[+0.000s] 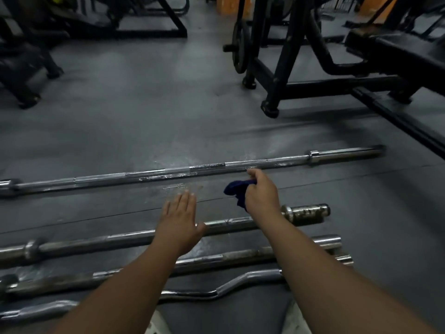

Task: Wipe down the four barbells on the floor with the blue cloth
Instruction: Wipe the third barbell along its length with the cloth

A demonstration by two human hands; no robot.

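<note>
- Curled round a crumpled dark blue cloth [237,189], the fingers of the right hand [262,192] clamp it just right of the frame's centre, with the knuckles just below the farthest bar
- Left hand [180,220] lies flat and palm down to the left of the cloth, fingers straight and close together, gripping nothing; whether it touches the floor cannot be told
- Long straight chrome barbell [144,175] crosses the middle of the frame from the left edge, rising slightly to its collar and sleeve on the right
- Shorter grey steel barbell [96,243] with a rust-spotted right sleeve lies below it and passes under both forearms
- Dull worn steel barbell [216,259] sits lower still, with a wavy chrome curl bar [240,283] just beside it, nearest the bottom edge
- Dark grey rubber floor [144,104] shows pale streaks between the farthest bar and the left fingertips
- Black steel machine frame [289,88] stands at the upper right, with a round black weight plate [239,49] on its left side
</note>
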